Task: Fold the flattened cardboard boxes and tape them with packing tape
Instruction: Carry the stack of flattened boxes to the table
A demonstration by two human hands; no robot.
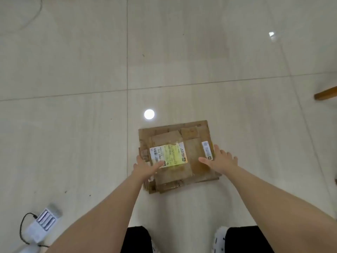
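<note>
A stack of flattened brown cardboard boxes [189, 136] lies on the tiled floor in front of me. The top box carries a white and yellow shipping label [167, 154], and a narrow white sticker [207, 149] sits at the right side. My left hand [145, 166] reaches over the stack's left edge, fingers straight, thumb lying on the label's lower corner. My right hand [218, 159] is spread over the right edge beside the white sticker, fingers extended. Neither hand grips anything. No tape roll is in view.
A white battery charger [42, 223] with a black cable lies on the floor at the lower left. A wooden furniture leg [326, 94] juts in at the right edge. My dark trouser legs and a white shoe [219, 236] show at the bottom.
</note>
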